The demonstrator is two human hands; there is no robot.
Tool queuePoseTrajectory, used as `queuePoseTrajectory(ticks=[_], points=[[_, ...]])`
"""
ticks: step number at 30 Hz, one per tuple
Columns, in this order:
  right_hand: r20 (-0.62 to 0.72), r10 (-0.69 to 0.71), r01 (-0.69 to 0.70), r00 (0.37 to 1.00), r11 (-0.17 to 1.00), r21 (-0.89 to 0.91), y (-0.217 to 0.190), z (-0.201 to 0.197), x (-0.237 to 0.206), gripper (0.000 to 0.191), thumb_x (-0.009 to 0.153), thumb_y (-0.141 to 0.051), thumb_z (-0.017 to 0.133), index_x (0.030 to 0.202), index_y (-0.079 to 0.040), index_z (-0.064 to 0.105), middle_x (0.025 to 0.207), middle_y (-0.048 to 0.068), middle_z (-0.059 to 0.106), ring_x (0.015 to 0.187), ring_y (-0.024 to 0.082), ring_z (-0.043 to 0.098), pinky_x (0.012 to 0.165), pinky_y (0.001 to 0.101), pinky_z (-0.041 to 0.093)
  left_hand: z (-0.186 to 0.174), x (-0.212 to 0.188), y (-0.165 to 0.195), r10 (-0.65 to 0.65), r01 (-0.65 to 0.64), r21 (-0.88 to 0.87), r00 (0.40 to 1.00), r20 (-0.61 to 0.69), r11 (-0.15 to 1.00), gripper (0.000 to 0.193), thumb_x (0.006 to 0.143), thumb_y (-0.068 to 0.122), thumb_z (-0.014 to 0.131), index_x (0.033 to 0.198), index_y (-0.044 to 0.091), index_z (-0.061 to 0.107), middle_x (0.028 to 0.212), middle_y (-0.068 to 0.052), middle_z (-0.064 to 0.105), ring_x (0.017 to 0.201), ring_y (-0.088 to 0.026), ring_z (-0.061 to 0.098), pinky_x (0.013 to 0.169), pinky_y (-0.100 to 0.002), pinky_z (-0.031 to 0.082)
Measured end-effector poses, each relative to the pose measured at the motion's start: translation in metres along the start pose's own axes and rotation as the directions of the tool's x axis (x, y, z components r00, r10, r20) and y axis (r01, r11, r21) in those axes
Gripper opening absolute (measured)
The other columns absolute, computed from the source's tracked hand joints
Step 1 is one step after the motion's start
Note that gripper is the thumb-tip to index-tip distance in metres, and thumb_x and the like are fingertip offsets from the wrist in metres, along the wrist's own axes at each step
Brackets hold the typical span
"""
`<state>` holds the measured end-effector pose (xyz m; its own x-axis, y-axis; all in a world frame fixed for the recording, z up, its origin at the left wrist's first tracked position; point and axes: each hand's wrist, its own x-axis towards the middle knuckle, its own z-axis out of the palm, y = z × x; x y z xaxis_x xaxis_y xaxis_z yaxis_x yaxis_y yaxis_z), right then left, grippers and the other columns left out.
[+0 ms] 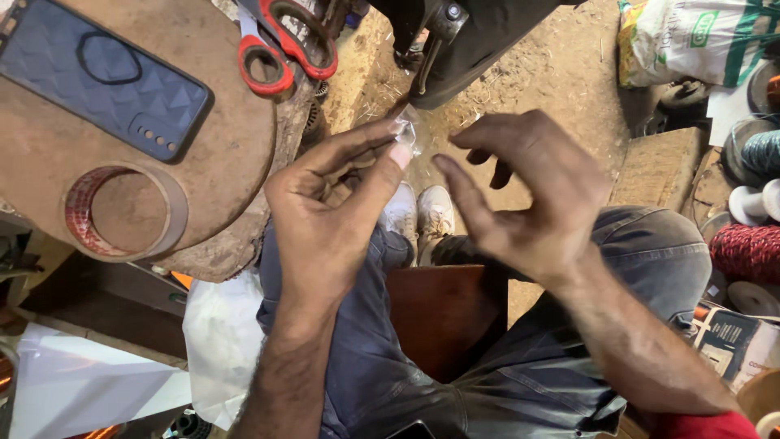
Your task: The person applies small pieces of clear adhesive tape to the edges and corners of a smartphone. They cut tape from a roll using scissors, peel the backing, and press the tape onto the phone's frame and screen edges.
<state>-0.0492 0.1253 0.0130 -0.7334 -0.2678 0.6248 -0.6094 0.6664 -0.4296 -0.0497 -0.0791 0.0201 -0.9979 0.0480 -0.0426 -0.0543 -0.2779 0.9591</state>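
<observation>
Pinching a small scrap of clear film (406, 132) between thumb and forefinger of the left hand (329, 215), just right of the round wooden desk (219, 154) and above the lap. Right hand (532, 191) released, fingers curled and spread, holding nothing, index tip near the scrap but apart from it (whether thumb and finger are closing in cannot be told). Judging by the pose: mid-handling of the scrap, probably peeling or passing it across. Next move would call for a fine fingertip pinch on a thin, slippery, nearly see-through piece, easy to drop onto the dirt floor (561, 73). On the desk: a dark blue phone (101, 77), a tape roll (126, 211) below the phone, red-handled scissors (280, 45) at its right edge. White shoes (422, 215) under the hands.
</observation>
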Motion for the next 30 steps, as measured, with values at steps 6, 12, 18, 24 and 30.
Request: queuePoseTrajectory(ticks=[6, 12, 18, 24, 30], points=[[-0.061, -0.120, 0.109, 0.991, 0.981, -0.160, -0.019, 0.008, 0.002, 0.027, 0.091, -0.008, 0.089, 0.107, 0.003, 0.070, 0.098, 0.014, 0.072, 0.081, 0.020, 0.071, 0.063, 0.0288, 0.058, -0.004, -0.002, 0.001, 0.002, -0.002, -0.021, 1.000, -0.002, 1.000, 0.026, 0.097, -0.001, 0.075, 0.122, -0.007, 0.072, 0.112, -0.010, 0.076, 0.100, -0.010, 0.071, 0.090, -0.023, 0.058], [-0.040, -0.112, 0.102, 0.993, 0.977, -0.186, -0.025, 0.011, 0.004, 0.030, 0.095, -0.005, 0.092, 0.114, 0.001, 0.070, 0.105, 0.012, 0.070, 0.090, 0.021, 0.072, 0.069, 0.0286, 0.061, -0.005, -0.002, 0.002, 0.021, -0.021, -0.004, 1.000, 0.009, 1.000, 0.026, 0.097, -0.001, 0.075, 0.123, -0.006, 0.072, 0.114, -0.011, 0.077, 0.100, -0.011, 0.072, 0.089, -0.024, 0.060], [-0.030, -0.119, 0.111, 0.992, 0.975, -0.193, -0.026, 0.011, 0.001, 0.032, 0.094, -0.004, 0.093, 0.117, 0.000, 0.071, 0.107, 0.012, 0.069, 0.090, 0.022, 0.071, 0.069, 0.0294, 0.060, -0.004, -0.002, 0.002, -0.001, 0.001, -0.011, 1.000, -0.010, 1.000, 0.027, 0.095, 0.000, 0.076, 0.120, -0.007, 0.072, 0.112, -0.011, 0.077, 0.100, -0.011, 0.072, 0.088, -0.024, 0.060], [-0.023, -0.137, 0.131, 0.990, 0.974, -0.182, -0.027, 0.011, 0.003, 0.032, 0.094, -0.007, 0.094, 0.117, 0.001, 0.072, 0.106, 0.012, 0.069, 0.089, 0.022, 0.072, 0.072, 0.0313, 0.061, -0.005, -0.002, 0.004, 0.012, -0.011, 0.072, 1.000, -0.020, 0.997, 0.027, 0.094, 0.001, 0.077, 0.119, -0.008, 0.073, 0.110, -0.013, 0.078, 0.098, -0.012, 0.073, 0.088, -0.025, 0.061], [-0.032, -0.159, 0.151, 0.987, 0.972, -0.180, -0.027, 0.012, 0.003, 0.029, 0.094, -0.007, 0.094, 0.114, 0.001, 0.073, 0.105, 0.011, 0.069, 0.090, 0.022, 0.072, 0.075, 0.0320, 0.061, -0.004, -0.002, 0.004, -0.001, 0.002, 0.055, 1.000, -0.018, 0.998, 0.027, 0.093, 0.002, 0.078, 0.119, -0.007, 0.073, 0.110, -0.013, 0.078, 0.100, -0.013, 0.073, 0.089, -0.025, 0.061]])
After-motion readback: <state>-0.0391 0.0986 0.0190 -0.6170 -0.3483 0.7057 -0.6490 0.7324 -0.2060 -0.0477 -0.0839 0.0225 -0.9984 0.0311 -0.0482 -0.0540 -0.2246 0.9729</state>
